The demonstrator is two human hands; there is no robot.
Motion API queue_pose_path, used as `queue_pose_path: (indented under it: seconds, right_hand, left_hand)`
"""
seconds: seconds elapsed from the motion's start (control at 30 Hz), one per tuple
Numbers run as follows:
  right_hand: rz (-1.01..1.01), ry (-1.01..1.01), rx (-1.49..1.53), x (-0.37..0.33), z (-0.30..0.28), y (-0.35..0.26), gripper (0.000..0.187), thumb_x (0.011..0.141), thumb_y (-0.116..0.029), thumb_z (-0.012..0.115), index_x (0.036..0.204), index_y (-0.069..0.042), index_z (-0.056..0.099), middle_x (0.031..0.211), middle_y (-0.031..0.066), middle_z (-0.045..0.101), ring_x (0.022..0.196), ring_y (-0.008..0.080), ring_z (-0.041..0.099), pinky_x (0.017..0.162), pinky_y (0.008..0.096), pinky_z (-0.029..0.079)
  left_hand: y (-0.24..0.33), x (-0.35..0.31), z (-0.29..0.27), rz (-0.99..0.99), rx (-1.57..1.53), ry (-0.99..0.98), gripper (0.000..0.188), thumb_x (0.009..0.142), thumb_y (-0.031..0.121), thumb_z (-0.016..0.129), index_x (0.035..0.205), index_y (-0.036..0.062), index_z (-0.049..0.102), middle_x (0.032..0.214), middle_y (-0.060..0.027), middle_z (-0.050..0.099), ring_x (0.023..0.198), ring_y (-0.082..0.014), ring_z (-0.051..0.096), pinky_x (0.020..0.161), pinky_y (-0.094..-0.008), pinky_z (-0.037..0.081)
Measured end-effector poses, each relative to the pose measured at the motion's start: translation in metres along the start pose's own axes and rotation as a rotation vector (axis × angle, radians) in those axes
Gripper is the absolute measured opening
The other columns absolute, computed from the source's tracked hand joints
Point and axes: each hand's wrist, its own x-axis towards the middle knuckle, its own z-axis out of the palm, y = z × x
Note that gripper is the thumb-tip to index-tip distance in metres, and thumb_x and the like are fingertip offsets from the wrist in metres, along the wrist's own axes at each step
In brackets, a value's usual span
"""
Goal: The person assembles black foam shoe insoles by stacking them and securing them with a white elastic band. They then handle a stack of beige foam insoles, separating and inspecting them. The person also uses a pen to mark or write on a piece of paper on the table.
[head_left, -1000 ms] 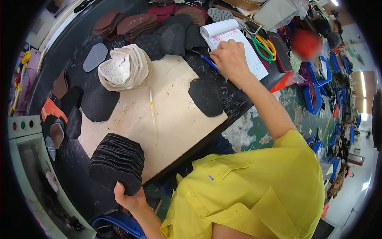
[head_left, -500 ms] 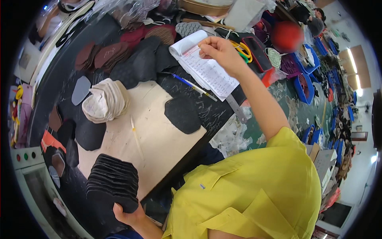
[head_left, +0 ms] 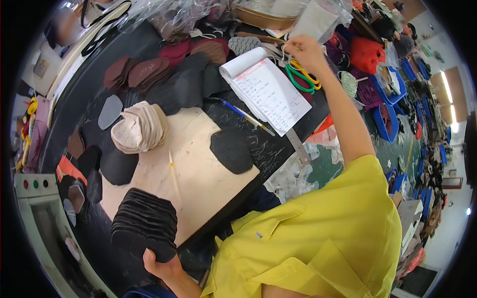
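My left hand [head_left: 163, 268] is wrapped round the lower end of a thick stack of black, rounded flat pieces [head_left: 144, 216], its thumb on the near side. My right hand [head_left: 305, 51] is stretched to the back of the table, past a notepad [head_left: 271, 92] with handwriting. Its fingers are bent together beside a pale thin loop and the yellow and green cords [head_left: 300, 82]; what they hold is too small to make out. Between the hands, a pale board [head_left: 191, 149] bears a cream stack of cloth pieces [head_left: 139, 128], a thin pen [head_left: 174, 171] and a black piece [head_left: 231, 151].
Brown flat pieces [head_left: 148, 74] and dark cloth [head_left: 181, 87] lie along the far side. A blue pen [head_left: 234, 108] and a metal ruler [head_left: 298, 144] are by the notepad. A machine with coloured buttons [head_left: 36, 184] stands at left. Blue bins [head_left: 386, 121] sit on the floor at right.
My right hand has moved from above the notepad back and right to the cords, uncovering the written page. The left hand still grips the black stack. The whole view has shifted slightly.
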Motion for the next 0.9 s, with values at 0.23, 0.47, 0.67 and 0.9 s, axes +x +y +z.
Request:
queue_pose_path:
  seconds: [0.23,0.47,0.67,0.9]
  right_hand:
    - [0.106,-0.35,0.846,0.029,-0.028,-0.086,0.021,0.096,-0.029,0.061,0.097,-0.009,0.064,0.086,-0.0021,0.061,0.081,0.0068,0.056,0.079,0.022,0.042]
    - [0.096,-0.55,1.019,0.031,-0.023,-0.148,0.019,0.091,-0.026,0.066,0.096,-0.008,0.065,0.076,-0.0048,0.056,0.063,0.0031,0.047,0.061,0.0196,0.042]
    - [-0.11,-0.633,0.513,0.013,-0.03,-0.222,0.02,0.083,-0.021,0.065,0.096,-0.005,0.069,0.079,-0.0033,0.063,0.066,0.0042,0.052,0.058,0.0228,0.042]
    - [-0.43,-0.882,0.663,-0.04,-0.002,-0.291,0.017,0.081,-0.012,0.066,0.09,0.002,0.07,0.077,0.0094,0.067,0.074,0.0109,0.061,0.069,0.0284,0.048]
  left_hand:
    - [-0.005,0.008,0.025,0.038,-0.18,-0.113,0.062,0.082,0.022,0.059,0.134,-0.0098,0.046,0.134,-0.0184,0.055,0.127,-0.0316,0.051,0.113,-0.0467,0.033]
    - [0.001,0.034,0.07,-0.027,-0.216,-0.203,0.055,0.08,0.012,0.058,0.132,-0.0047,0.048,0.123,-0.0153,0.061,0.11,-0.0285,0.062,0.096,-0.0405,0.05]
    - [0.001,0.032,0.064,-0.044,-0.228,-0.266,0.061,0.083,0.018,0.059,0.139,-0.0025,0.043,0.134,-0.0133,0.055,0.122,-0.0276,0.055,0.108,-0.0413,0.039]
    - [-0.012,0.06,0.077,-0.169,-0.45,-0.546,0.054,0.084,0.024,0.064,0.131,0.0001,0.053,0.134,-0.0109,0.058,0.126,-0.0257,0.053,0.112,-0.0437,0.035]
